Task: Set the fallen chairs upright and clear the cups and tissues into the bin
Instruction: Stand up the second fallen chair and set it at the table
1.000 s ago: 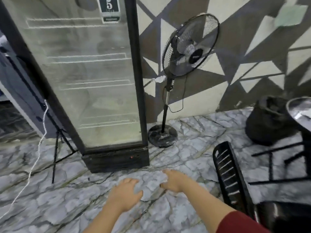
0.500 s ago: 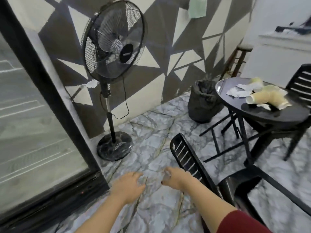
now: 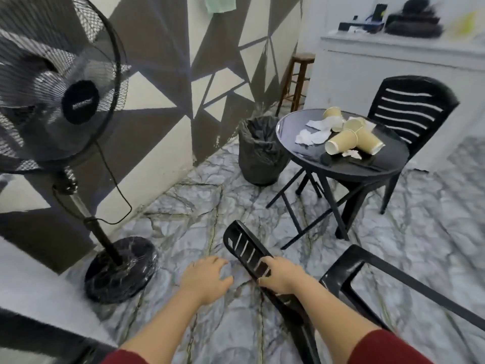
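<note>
Bottom centre: your left hand hovers over the floor, fingers spread, holding nothing. Just to its right, your right hand is on the slatted back of the fallen chair, fingers curled over its edge; chair lies on its side w/ legs toward lower right of frame. Left side: fan on its stand. Mid-right: round table w/ cups tipped over & tissues among them. Bin stands just left of the table, by the wall. Upper right: 2nd chair, upright, behind the table.
</note>
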`<state>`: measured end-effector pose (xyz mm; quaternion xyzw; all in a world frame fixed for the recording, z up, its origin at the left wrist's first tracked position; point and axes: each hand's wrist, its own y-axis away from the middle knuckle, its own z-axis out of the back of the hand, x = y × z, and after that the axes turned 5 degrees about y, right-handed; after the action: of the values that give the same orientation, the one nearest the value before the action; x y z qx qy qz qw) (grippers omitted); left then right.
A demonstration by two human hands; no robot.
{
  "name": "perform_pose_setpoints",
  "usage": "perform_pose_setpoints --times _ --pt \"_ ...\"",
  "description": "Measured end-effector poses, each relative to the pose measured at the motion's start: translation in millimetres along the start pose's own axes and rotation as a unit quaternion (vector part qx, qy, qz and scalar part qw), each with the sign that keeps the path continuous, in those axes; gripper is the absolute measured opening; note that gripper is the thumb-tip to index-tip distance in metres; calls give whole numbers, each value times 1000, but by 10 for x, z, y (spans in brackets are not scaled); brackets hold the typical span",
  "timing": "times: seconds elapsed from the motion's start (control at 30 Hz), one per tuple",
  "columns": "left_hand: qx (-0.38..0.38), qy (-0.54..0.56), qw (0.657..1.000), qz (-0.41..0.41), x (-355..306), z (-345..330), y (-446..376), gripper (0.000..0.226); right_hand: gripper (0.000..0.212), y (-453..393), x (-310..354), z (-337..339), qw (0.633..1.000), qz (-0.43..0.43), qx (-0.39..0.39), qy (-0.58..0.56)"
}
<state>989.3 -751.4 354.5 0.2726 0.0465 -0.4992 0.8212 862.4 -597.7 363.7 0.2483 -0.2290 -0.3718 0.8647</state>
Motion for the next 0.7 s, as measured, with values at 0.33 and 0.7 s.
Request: perform_pose_setpoints --times 0.33,0.7 --pt "106 -25 983 -149 -48 183 -1380 58 64 -566 -369 101 991 -118 -5 -67" --pt "195 -36 962 -186 212 -425 -2838 53 58 -1679 -765 -326 972 -177 -4 -152"
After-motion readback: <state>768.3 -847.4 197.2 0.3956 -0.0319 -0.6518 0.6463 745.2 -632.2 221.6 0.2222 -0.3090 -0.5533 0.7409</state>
